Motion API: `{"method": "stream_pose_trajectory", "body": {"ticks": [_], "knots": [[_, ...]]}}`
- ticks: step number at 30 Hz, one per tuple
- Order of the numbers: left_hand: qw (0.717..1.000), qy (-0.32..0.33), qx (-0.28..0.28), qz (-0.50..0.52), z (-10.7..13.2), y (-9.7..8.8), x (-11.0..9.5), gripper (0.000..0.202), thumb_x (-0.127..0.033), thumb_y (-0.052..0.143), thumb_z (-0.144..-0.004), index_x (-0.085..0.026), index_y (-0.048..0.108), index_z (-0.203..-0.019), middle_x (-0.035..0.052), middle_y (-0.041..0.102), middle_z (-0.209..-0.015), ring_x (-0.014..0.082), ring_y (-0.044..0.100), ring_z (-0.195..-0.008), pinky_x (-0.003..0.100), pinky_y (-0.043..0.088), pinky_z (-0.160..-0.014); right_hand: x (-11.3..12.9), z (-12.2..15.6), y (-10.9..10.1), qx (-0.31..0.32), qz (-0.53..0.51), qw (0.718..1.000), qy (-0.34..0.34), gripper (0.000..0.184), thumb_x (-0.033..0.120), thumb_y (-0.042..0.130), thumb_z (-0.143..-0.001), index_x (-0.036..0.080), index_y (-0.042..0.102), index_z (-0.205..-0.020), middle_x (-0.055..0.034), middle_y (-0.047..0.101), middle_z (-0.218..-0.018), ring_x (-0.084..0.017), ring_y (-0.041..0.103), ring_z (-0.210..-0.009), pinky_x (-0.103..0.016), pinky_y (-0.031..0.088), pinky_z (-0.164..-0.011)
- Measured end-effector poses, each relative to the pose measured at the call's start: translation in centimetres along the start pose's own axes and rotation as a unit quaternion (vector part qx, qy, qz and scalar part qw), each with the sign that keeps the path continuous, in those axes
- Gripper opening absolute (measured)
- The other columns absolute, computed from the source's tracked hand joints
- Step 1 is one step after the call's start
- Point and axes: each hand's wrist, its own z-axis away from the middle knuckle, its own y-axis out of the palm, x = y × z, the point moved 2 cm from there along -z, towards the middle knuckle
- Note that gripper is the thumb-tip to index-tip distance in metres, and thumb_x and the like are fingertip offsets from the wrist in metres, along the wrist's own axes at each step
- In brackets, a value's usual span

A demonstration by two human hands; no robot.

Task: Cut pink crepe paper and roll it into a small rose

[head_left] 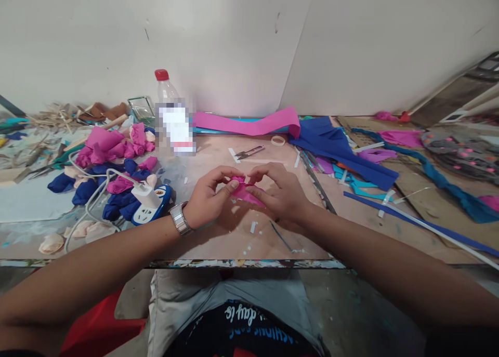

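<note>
Between the fingertips of both hands is a small bright pink piece [251, 196], gathered at its upper end and flatter below; whether it is crepe paper or cloth I cannot tell. My left hand [207, 198], with a metal watch [180, 219] on its wrist, pinches the left side between thumb and fingers. My right hand [284, 193] pinches the right side, close to the left thumb. Parts of the piece are hidden by the fingers. Just beyond the hands lie thread snips [250, 152] and a narrow ring of tape [277, 140].
To the left, pink and blue gathered bundles [113, 144] surround a blue-and-white power socket [154, 205] with a cable. A red-capped bottle [167, 91] and a lit phone [177, 128] stand behind. A long pink strip [249, 124] and dark blue material [331, 144] lie farther back.
</note>
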Motion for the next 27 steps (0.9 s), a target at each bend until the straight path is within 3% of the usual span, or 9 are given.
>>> {"method": "stream_pose_trajectory", "body": {"ticks": [4, 17, 27], "knots": [[1.000, -0.006, 0.002, 0.016, 0.01, 0.09, 0.04, 0.024, -0.039, 0.061, -0.098, -0.019, 0.066, -0.109, 0.0098, 0.072, -0.110, 0.0197, 0.067, -0.100, 0.034, 0.053, -0.089, -0.07, -0.02, 0.05, 0.010, -0.005, 1.000, -0.006, 0.017, 0.039, 0.070, -0.093, 0.022, 0.069, -0.091, -0.0021, 0.074, -0.086, -0.019, 0.067, -0.082, -0.035, 0.046, -0.083], [0.999, 0.005, 0.036, -0.033, 0.12, 0.26, -0.01, 0.019, -0.032, 0.066, -0.095, -0.020, 0.069, -0.109, 0.0075, 0.072, -0.109, 0.0200, 0.065, -0.100, 0.034, 0.050, -0.090, 0.14, -0.09, 0.01, 0.021, -0.008, 1.000, 0.009, 0.017, 0.038, 0.068, -0.093, 0.023, 0.071, -0.087, -0.0016, 0.073, -0.081, -0.019, 0.066, -0.079, -0.035, 0.046, -0.083], [0.998, -0.005, 0.057, -0.039, 0.32, 0.35, -0.31, 0.020, -0.032, 0.057, -0.100, -0.020, 0.065, -0.114, 0.0075, 0.070, -0.112, 0.0198, 0.065, -0.104, 0.035, 0.050, -0.095, -0.25, 0.00, 0.12, 0.010, 0.004, 1.000, 0.025, 0.022, 0.043, 0.073, -0.091, 0.022, 0.071, -0.086, -0.0015, 0.073, -0.080, -0.019, 0.065, -0.078, -0.034, 0.045, -0.081]]}}
